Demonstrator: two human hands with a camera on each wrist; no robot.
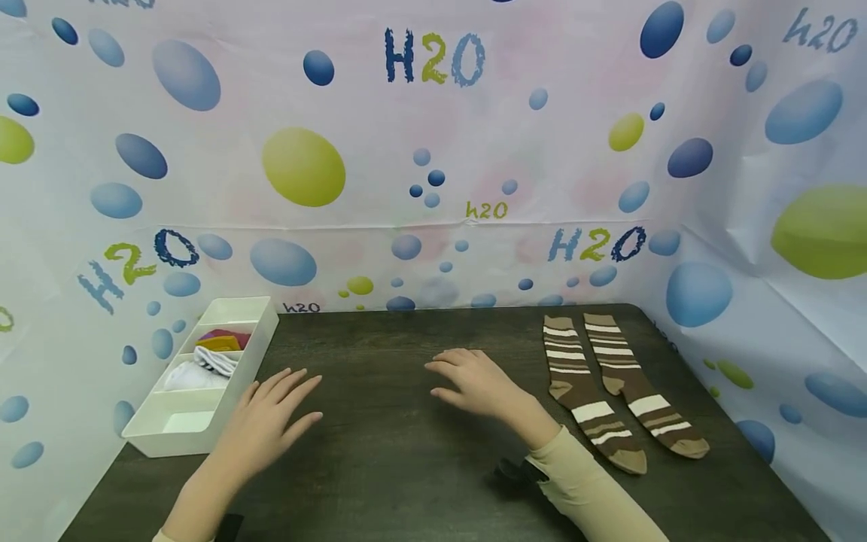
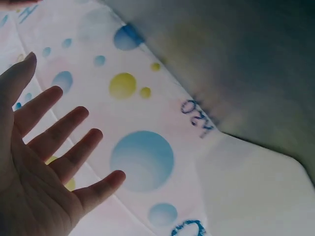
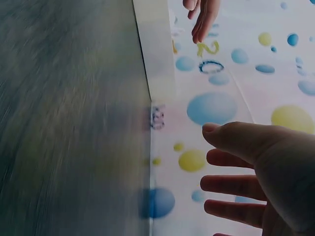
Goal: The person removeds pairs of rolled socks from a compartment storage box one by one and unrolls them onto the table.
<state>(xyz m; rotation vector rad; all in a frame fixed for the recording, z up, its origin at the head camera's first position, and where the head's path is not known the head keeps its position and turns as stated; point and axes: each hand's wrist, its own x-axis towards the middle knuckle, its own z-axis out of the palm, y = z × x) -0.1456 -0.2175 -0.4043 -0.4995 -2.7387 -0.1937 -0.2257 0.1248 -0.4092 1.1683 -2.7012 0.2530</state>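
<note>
On the fingers (image 1: 302, 391): spread apart, clamped on nothing, both for the left hand (image 1: 266, 418), just right of the tray (image 1: 177, 446), and for the right hand (image 1: 472, 384), farther to the tray's right. Apparently poised above the tabletop (image 1: 379, 459), well apart from each other. Inside the tray, to be judged as done: white socks (image 1: 194, 378) in the compartment behind the nearest, a coloured bundle (image 1: 220, 343) one compartment beyond. In the tray's nearest compartment, bare bottom in view; in its farthest, hard to tell. To be judged as left: striped socks (image 1: 581, 388), well right of the tray, laid flat side by side, unfolded, untouched. Seemingly not yet begun with that pair.
</note>
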